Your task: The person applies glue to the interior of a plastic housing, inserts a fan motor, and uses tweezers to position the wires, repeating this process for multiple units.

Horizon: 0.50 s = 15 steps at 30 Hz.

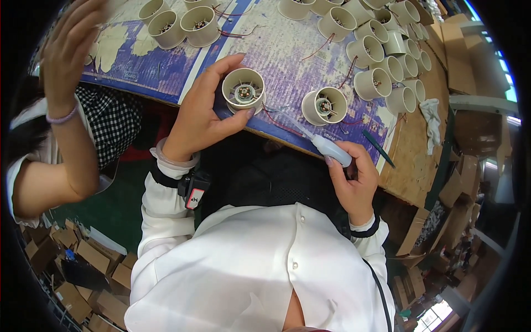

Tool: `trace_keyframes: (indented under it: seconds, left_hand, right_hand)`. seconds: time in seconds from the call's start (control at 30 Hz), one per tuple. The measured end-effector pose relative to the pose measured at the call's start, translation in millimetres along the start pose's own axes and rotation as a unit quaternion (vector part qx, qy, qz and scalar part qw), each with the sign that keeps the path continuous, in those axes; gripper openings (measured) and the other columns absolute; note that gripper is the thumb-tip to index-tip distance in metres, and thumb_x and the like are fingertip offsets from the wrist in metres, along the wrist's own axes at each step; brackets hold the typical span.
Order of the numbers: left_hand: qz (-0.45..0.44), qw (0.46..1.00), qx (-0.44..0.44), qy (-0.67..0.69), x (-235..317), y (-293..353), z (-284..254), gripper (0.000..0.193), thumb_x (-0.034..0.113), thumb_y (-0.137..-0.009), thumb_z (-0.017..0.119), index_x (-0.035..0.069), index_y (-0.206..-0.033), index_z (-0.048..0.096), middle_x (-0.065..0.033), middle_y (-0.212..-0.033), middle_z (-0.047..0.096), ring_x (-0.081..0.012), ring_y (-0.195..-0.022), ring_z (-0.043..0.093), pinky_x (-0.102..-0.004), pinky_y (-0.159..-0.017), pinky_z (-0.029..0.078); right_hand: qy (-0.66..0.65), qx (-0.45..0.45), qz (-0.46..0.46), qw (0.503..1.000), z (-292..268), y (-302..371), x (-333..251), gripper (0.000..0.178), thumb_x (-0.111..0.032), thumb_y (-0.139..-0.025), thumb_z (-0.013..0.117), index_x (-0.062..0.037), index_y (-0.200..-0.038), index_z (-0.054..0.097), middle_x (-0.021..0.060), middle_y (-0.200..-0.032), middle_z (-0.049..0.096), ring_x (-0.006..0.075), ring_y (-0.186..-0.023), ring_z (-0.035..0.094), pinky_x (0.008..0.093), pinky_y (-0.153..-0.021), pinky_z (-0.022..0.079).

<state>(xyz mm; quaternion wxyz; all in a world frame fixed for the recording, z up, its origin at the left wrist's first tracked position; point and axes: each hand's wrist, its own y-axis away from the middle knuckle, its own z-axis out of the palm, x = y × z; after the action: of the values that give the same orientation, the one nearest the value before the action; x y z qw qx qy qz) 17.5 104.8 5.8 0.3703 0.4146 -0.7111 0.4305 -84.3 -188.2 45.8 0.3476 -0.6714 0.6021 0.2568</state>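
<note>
At a worktable (279, 58) with a scuffed purple-and-white cover, we see the left hand (203, 113) curved around a cream cup (232, 82) near the table's edge, thumb on the near side and forefinger reaching around the far side. The right hand (357, 180) grips a pale squeeze bottle (332, 149) between thumb and fingers, its thin nozzle (296, 124) slanting toward that cup. A second cup (308, 108) stands just beside the nozzle.

For the dispensing that we judge to be in hand, a firm, level hold on the cup serves best, with the nozzle brought over the rim and aimed at the round fitting (244, 93) inside. We would squeeze lightly, so as not to flood the parts, and keep the tip off the red wires (282, 126), which could snag.

Much escapes us. The nozzle's tip fades against the cover, so we cannot tell whether it touches anything; the bottle's contents and the left hand's other fingers are hard to make out. At left, a co-worker's raised hand (69, 36) blurs at the picture's rim, and the upper edge cuts off cups (362, 88) in the cluster at right.
</note>
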Motion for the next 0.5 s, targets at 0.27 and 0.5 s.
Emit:
trace_keyframes:
  seconds: [0.27,0.5]
  left_hand:
    - [0.020,0.999,-0.013,-0.047,0.3,-5.7,1.8,0.071,0.013,-0.077,0.079,-0.001,-0.140,0.048,-0.0180,-0.131,0.060,-0.0287,-0.120,0.060,-0.0365,-0.102,0.047]
    - [0.056,0.997,0.018,-0.041,1.3,-1.9,1.1,0.073,0.013,-0.075,0.081,-0.002,-0.139,0.049,-0.0177,-0.128,0.061,-0.0306,-0.116,0.062,-0.0382,-0.102,0.047]
  right_hand:
    - [-0.006,0.003,-0.002,1.000,-1.9,-0.4,2.5,0.027,-0.003,-0.088,0.075,-0.0034,-0.114,0.067,-0.0012,-0.098,0.064,0.0027,-0.070,0.045,0.0182,-0.059,0.034]
    - [-0.015,-0.008,-0.016,1.000,0.0,-1.4,4.4,0.027,-0.002,-0.088,0.074,-0.0028,-0.114,0.066,-0.0001,-0.099,0.064,0.0036,-0.073,0.048,0.0182,-0.061,0.036]
